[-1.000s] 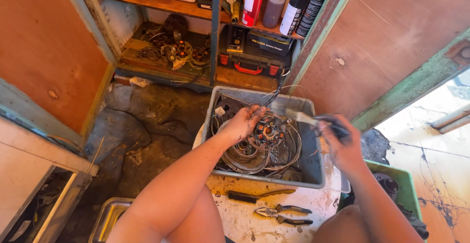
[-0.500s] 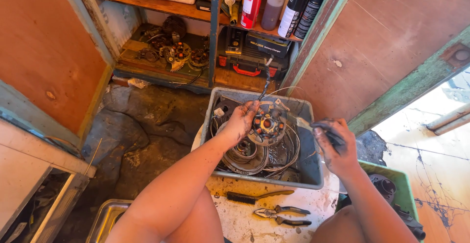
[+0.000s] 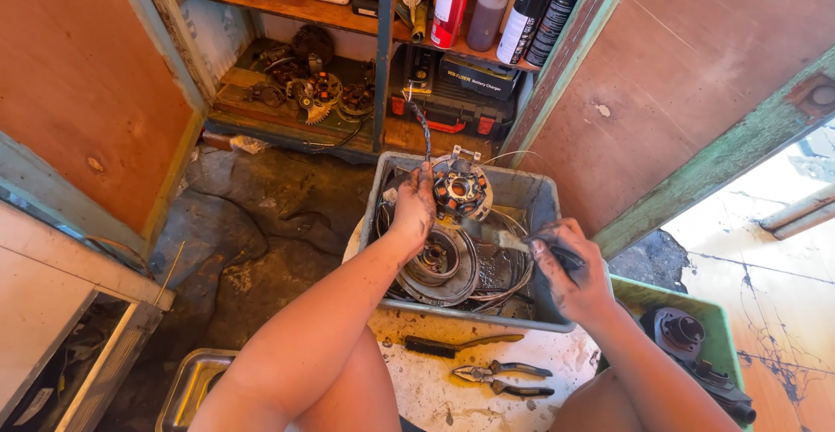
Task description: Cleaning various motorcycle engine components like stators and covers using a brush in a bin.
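Note:
My left hand grips a round stator with copper coils, lifted over the far part of a grey plastic tub. A dark wire trails up from the stator. My right hand is closed on a small brush, its bristles pointing left just below the stator. Inside the tub lie round metal engine parts and coiled cables in dirty liquid. Both hands are smeared with grease.
A black-handled brush and pliers lie on the stained white surface before the tub. A green crate with an engine part stands at the right, a metal tray at the lower left. Shelves behind hold gears, spray cans and a tool case.
My left hand has raised the stator and carried it toward the tub's far edge, its wire swinging left. My right hand with the brush has come down and left, closer to the stator.

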